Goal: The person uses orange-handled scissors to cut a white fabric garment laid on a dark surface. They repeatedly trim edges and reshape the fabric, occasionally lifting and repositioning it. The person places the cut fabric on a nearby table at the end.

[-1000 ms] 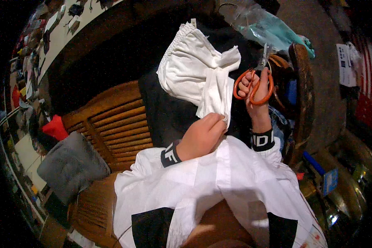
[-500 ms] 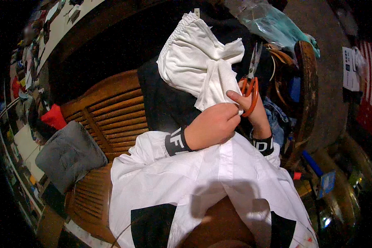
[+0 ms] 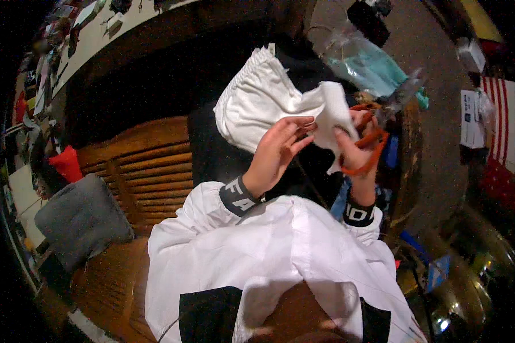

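Observation:
A white cloth garment point(image 3: 248, 106) with a gathered, ruffled edge lies bunched over dark fabric point(image 3: 206, 151) in front of me. My left hand point(image 3: 277, 150) is raised at its lower edge, fingers loosely bent and apart, fingertips at the cloth. My right hand point(image 3: 355, 150) grips the orange-handled scissors point(image 3: 373, 137), with the thumb on a lifted flap of the white cloth. The scissor blades are blurred and point up and to the right.
A wooden slatted bench point(image 3: 154, 160) holds a grey cushion point(image 3: 83, 223) and red fabric point(image 3: 67, 166). A wooden armrest point(image 3: 409, 188) stands at right. A teal item in clear plastic point(image 3: 377, 68), a white box point(image 3: 472, 117) and cluttered shelving point(image 3: 106, 26) surround me.
My left hand has moved up and left, its pinch opened. The scissors have tilted rightward and blurred with my right hand, and the cloth's lower strip is lifted into a raised flap.

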The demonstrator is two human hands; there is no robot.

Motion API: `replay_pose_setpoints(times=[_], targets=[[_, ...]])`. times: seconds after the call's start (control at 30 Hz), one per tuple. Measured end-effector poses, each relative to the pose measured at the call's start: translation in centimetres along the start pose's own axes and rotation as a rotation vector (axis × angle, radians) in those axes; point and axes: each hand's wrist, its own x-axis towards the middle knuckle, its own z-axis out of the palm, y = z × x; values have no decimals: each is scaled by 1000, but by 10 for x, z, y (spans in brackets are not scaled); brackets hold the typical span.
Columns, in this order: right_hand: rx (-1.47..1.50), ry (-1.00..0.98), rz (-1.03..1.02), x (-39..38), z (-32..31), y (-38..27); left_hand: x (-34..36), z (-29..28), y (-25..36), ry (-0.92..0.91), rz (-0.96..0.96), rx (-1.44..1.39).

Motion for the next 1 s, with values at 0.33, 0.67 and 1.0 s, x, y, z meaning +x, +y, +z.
replay_pose_setpoints(times=[0.33,0.67,1.0], targets=[[124,-171,132,10,46,-24,36,-10,13,74,-140,-524],[-209,286,19,5,11,49,152,24,169,-130,-61,25],[-418,270,95,-4,38,106,359,76,277,-373,215,467]])
